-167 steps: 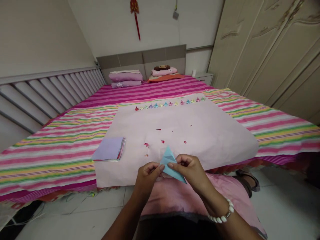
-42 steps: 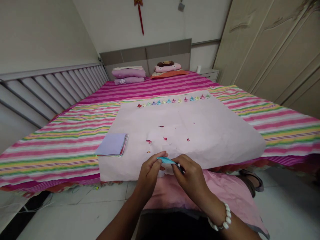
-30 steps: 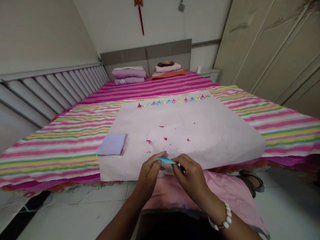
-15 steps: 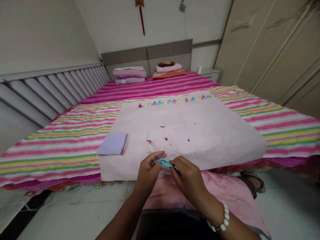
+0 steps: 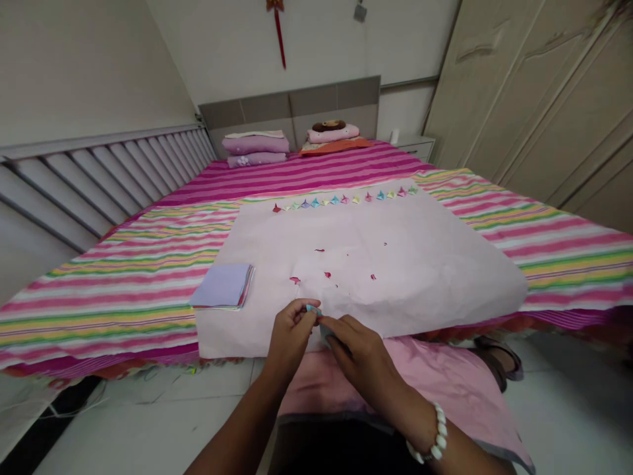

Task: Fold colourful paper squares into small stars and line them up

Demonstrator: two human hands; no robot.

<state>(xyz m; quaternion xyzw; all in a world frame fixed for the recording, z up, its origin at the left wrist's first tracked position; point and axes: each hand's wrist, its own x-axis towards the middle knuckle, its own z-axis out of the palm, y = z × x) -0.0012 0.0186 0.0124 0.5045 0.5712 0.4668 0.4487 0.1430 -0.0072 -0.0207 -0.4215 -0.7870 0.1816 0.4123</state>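
The blue paper (image 5: 311, 308) is between the two hands at the near edge of the white sheet (image 5: 420, 264), and little of it shows past the fingers. The left hand (image 5: 291, 336) grips it, thumb against curled fingers, nearly closed, a small blue tip poking out above. The right hand (image 5: 363, 356) meets it from the other side, fingers drawn together in a pinch; a duller blue-grey patch shows under its fingers, and how firmly this grip is closed cannot be told. A bracelet (image 5: 440, 432) of white beads circles the right wrist.

Below the hands is a pink cushion (image 5: 445, 382). On the sheet, beyond the hands, are scattered small red marks (image 5: 295, 280); whether they are scraps or holes is unclear. The paper stack (image 5: 222, 285), lilac on top with other colours at its edge, lies over the sheet's left edge. Along the far edge runs a row of small folded papers (image 5: 315, 202) in red, yellow, green, purple, blue and pink.

The sheet lies on the striped bed (image 5: 123, 284). Folded bedding (image 5: 256, 144) sits in two piles by the headboard (image 5: 262, 115). The nightstand (image 5: 417, 150) has its drawer closed and bears a white object (image 5: 394, 136). At right stands the wardrobe (image 5: 524, 99), its doors closed.
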